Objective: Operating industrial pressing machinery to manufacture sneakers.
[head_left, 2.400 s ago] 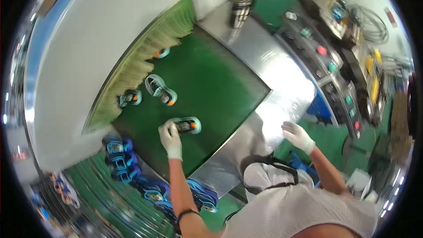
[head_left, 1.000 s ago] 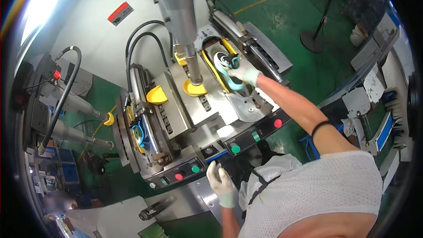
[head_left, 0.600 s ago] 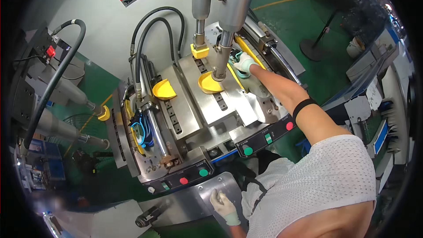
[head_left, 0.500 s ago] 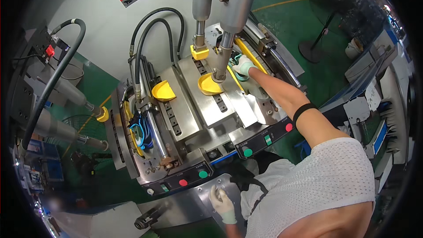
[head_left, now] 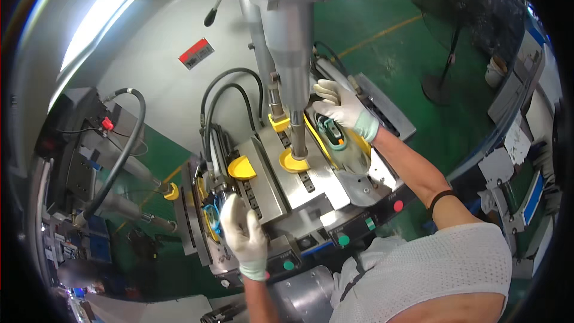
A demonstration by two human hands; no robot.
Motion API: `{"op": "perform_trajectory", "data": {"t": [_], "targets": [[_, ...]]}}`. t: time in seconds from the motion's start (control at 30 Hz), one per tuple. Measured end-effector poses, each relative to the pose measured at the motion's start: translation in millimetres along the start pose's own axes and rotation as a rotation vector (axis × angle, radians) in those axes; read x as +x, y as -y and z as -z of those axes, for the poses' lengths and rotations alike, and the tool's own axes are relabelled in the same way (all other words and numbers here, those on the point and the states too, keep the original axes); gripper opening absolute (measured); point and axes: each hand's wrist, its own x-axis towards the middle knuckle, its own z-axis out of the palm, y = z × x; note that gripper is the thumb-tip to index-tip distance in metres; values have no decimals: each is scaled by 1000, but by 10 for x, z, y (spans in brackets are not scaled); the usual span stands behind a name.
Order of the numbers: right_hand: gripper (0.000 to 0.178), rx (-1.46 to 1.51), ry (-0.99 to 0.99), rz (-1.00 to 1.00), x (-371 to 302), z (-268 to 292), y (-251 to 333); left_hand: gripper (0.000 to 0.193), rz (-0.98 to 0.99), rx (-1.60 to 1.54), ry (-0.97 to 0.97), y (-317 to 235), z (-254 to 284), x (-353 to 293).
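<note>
Head view: left hand (head_left: 244, 233) on press mould (head_left: 210, 222); right hand (head_left: 342, 107) outstretched.

Sole (head_left: 332, 133) in right mould (head_left: 344, 143) — columns (head_left: 293, 84) left.

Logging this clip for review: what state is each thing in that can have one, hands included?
left hand: gloved, resting on the left mould station, over a blue-rimmed part
right hand: gloved, on the teal part in the right mould
teal part: seated in the open mould
press columns: raised above the yellow blocks
</note>
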Motion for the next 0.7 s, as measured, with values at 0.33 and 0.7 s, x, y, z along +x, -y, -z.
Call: {"op": "perform_trajectory", "data": {"t": [0.33,0.7], "targets": [[41,-50,78,373,341,-504,841,52,-618,288,-77,-1597,-210,3197],[41,-278,168,301,509,-439,1126,32,-929,407,279,-1082,-99,4155]]}}
